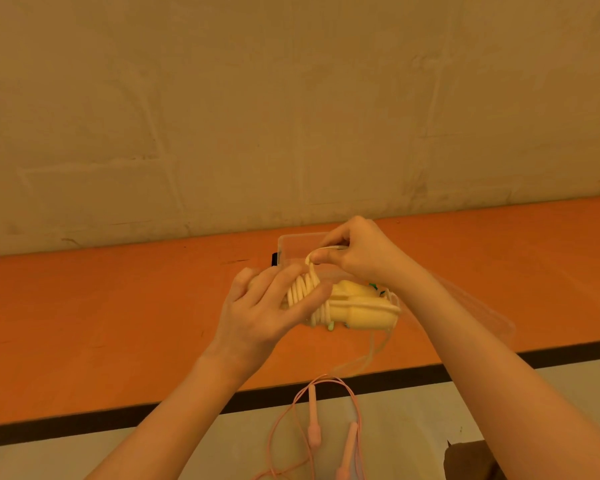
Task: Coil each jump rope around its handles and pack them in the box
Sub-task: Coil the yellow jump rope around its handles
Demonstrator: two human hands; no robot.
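Orange tabletop (118, 323) edged in black runs beneath a bare plaster wall (291, 98) as a person works over it. Nearest the camera, a pink jump rope (312, 431) lies loose below the table's edge, its two handles side by side. Above the table, the left hand (264, 306) grips a pair of cream handles (361, 310) with cream rope (303, 289) coiled round them, fingers and thumb curled over the turns. Just beyond, the right hand (357, 252) pinches the rope's free end. Behind both sits a clear plastic box (291, 245).
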